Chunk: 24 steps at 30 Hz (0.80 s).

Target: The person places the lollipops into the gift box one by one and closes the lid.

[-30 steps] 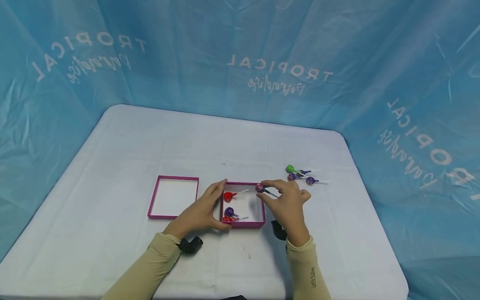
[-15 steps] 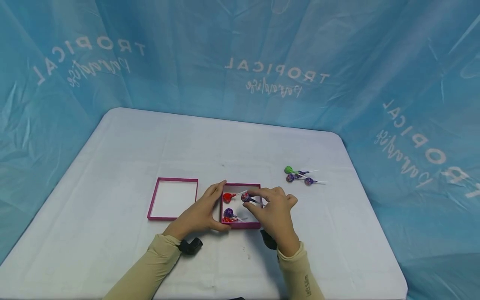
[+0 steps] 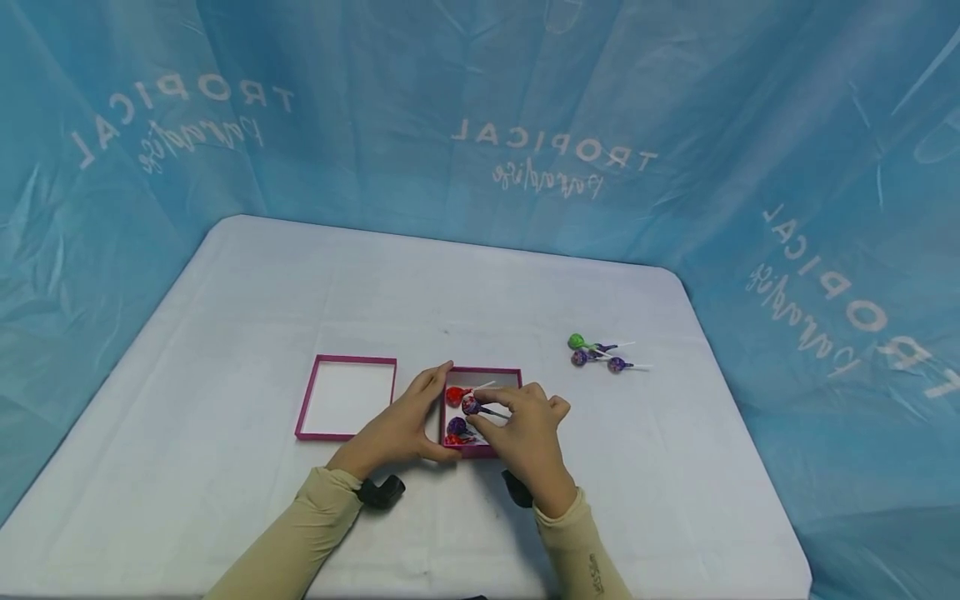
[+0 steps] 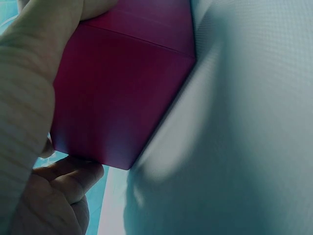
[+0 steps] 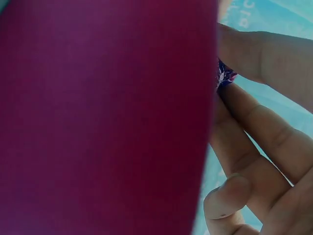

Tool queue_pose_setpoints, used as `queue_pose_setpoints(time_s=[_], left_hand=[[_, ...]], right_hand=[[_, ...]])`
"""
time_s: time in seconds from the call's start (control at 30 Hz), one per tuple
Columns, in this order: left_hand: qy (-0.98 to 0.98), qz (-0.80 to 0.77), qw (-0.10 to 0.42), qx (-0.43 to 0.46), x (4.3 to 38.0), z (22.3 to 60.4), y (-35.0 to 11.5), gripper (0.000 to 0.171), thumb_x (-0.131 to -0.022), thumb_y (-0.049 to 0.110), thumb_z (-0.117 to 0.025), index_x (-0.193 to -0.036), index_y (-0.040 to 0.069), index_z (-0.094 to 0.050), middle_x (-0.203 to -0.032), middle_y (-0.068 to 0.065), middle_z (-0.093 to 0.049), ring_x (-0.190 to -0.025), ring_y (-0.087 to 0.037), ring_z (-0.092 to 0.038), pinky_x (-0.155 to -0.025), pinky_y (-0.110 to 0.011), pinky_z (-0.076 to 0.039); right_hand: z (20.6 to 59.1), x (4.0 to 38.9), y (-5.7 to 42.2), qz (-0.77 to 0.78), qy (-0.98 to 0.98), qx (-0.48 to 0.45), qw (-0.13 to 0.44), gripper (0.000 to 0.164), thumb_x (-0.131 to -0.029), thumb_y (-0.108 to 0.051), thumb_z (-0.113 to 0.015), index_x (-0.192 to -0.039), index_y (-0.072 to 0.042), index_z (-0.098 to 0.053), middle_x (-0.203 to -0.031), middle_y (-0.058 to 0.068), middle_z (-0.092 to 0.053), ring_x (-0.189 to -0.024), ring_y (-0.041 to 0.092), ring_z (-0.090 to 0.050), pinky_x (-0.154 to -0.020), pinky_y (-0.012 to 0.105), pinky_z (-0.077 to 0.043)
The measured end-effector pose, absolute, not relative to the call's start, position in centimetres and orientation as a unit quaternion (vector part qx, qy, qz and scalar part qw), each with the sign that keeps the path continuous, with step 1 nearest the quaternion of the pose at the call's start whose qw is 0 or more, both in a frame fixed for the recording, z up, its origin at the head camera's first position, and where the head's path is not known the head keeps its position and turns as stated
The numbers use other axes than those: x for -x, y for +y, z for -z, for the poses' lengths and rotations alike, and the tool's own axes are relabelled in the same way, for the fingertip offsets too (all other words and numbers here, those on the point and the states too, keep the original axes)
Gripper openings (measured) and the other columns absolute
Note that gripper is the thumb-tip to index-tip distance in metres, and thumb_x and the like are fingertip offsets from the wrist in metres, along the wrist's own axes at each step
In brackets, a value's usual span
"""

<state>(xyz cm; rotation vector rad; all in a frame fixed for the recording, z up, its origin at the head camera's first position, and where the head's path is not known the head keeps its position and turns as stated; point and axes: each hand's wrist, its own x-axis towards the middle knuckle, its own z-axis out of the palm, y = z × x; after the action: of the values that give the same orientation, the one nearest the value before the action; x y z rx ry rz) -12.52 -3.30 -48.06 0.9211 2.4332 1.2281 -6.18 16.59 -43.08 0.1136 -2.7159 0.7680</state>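
Observation:
A magenta box [image 3: 480, 452] with a white inside stands in the middle of the table. My left hand [image 3: 401, 425] grips its left side, thumb at the front wall and fingers toward the back corner; the left wrist view shows the box's outer walls [image 4: 117, 98]. Over the box, my right hand [image 3: 528, 433] pinches a dark purple and red lollipop [image 3: 470, 406] between thumb and fingers. In the right wrist view the box wall hides most of that lollipop [image 5: 226, 76]. Inside lie a red lollipop [image 3: 454, 396], a purple lollipop [image 3: 457, 426] and another red one [image 3: 454, 439], partly covered.
A shallow magenta-rimmed lid [image 3: 325, 437] lies to the left, its white inside facing up. Back right of the box, a green lollipop [image 3: 576, 341] lies across several purple lollipops [image 3: 617, 365]. Blue printed curtains [image 3: 420, 167] surround the white table's far and side edges.
My right hand has carried the pinched lollipop leftward and nearer to me, from the box's back right corner to over its left half. The left hand stays on the box.

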Motion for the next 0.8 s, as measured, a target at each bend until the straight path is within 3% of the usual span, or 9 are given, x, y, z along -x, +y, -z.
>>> queue_pose_setpoints(time_s=[0.8], left_hand=[[0.835, -0.424, 0.127, -0.326, 12.5, 48.2, -3.4, 0.128, -0.068, 0.041, -0.093, -0.163, 0.013, -0.012, -0.162, -0.010, -0.025, -0.149, -0.027, -0.030, -0.116, -0.047, -0.036]], right_hand=[[45.5, 7.8, 16.1, -0.263, -0.955, -0.031, 0.134, 0.026, -0.076, -0.029, -0.089, -0.101, -0.024, -0.083, -0.094, -0.006, -0.078, -0.081, 0.016, -0.048, -0.079, 0.050, -0.019]])
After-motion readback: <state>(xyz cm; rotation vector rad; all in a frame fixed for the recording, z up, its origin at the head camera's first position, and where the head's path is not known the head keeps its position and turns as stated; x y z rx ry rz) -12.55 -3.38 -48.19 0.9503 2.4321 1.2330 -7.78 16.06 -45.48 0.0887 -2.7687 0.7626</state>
